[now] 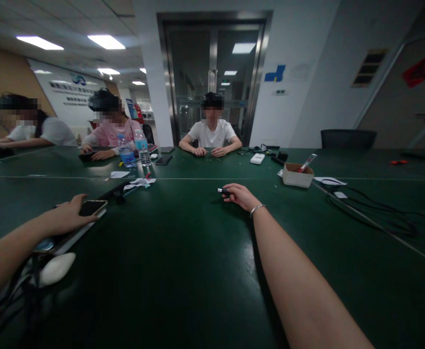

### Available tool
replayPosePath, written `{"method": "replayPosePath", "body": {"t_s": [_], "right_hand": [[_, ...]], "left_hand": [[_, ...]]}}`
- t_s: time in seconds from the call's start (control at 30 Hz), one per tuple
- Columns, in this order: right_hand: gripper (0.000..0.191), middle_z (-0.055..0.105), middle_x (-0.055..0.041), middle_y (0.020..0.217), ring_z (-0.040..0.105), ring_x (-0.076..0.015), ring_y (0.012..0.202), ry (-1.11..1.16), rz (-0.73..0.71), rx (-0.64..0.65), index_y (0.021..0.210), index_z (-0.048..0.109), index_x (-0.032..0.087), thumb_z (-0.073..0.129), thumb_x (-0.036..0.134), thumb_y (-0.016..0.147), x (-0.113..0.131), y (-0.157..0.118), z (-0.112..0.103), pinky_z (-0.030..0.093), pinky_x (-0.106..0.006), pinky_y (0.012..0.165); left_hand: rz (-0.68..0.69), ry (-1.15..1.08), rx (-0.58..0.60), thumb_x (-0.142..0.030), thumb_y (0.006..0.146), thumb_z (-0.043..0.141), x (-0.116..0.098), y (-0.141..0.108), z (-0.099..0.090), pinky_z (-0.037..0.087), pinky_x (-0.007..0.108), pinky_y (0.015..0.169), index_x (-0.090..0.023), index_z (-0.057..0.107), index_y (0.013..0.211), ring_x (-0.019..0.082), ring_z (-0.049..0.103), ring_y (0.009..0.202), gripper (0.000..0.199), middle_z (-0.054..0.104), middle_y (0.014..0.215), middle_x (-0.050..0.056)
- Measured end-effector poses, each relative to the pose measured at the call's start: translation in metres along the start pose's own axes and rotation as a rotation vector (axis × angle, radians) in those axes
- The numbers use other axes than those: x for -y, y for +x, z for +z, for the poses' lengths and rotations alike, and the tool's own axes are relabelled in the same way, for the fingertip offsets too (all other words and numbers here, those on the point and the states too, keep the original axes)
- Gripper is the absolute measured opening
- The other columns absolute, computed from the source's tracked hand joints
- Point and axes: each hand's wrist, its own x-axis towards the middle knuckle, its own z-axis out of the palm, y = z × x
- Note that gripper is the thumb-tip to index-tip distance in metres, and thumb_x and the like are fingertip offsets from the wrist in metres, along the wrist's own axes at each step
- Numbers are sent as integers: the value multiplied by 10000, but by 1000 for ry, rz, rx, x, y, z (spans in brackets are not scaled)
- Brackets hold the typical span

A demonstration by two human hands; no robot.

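My right hand is closed in a pinch over the middle of the green table. Between its fingertips is a small black USB stick, its silver metal end pointing left. At the left, my left hand grips a dark-screened phone, fingers at the far edge and thumb at the near one. The phone lies on top of a pale flat object, partly hidden by the hand. Just below that hand sits a white computer mouse among dark cables.
Two water bottles and crumpled paper lie ahead to the left. A small box with a pen stands ahead right, near black cables. A white device lies farther back. Several people sit across the table.
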Motion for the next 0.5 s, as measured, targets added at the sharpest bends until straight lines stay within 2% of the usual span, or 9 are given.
{"method": "replayPosePath", "body": {"t_s": [0.13,0.23,0.3,0.37,0.5], "right_hand": [[161,489,36,420,660,-139,594,-2,-1,-11,865,626,125,499,27,850,0,-1,0,600,-256,616],[154,496,34,426,658,-137,586,-3,-9,-14,861,629,120,509,25,843,-1,0,0,601,-255,608],[155,500,34,430,655,-136,574,-6,-7,-23,858,630,118,510,24,840,-2,1,0,601,-254,594],[165,511,30,439,654,-135,572,-7,-6,-27,857,629,118,498,19,841,-2,2,0,601,-255,587],[179,512,29,439,653,-133,579,-4,-13,-22,860,625,120,482,13,842,-3,2,0,601,-256,601]], "left_hand": [[-75,144,122,-734,686,442,20,7,4,406,378,881,-152,268,1361,308,597,1044,908,617,1245,134],[-58,206,140,-785,634,453,22,12,2,419,369,875,-105,194,1440,330,603,1056,1086,559,1306,205],[-43,214,137,-797,594,491,21,13,-1,425,365,877,-91,197,1463,345,611,1054,1157,562,1294,231],[-39,183,121,-807,566,519,22,12,-2,438,356,869,-110,232,1471,333,631,1023,1178,597,1259,209],[-139,-39,92,-865,514,509,35,5,-6,478,324,837,-151,313,1455,288,630,1046,1199,586,1304,140]]}}
